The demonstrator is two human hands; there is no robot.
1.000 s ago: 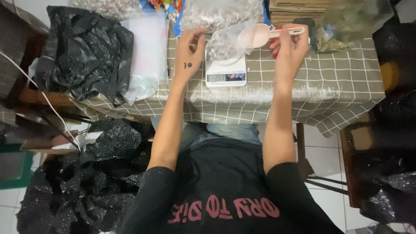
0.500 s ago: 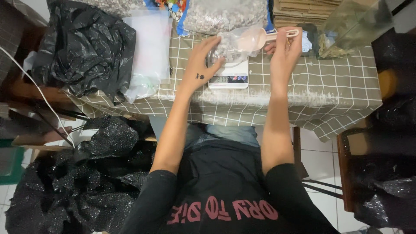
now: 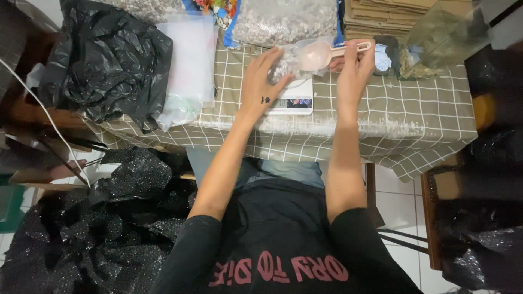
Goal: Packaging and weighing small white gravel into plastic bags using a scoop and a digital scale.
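Scoop [image 3: 318, 54]: smooth pink plastic. Small bag [image 3: 286, 64]: clear glossy film. Tablecloth [image 3: 414, 114]: matt checked cloth. Black bags [image 3: 103, 65]: crinkled glossy plastic.

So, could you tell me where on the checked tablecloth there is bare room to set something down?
The widest bare patch of the checked tablecloth lies right of the right hand, below the clear container. A narrower strip runs between the clear plastic sheets and the left hand. Around the white digital scale and the back row it is crowded.
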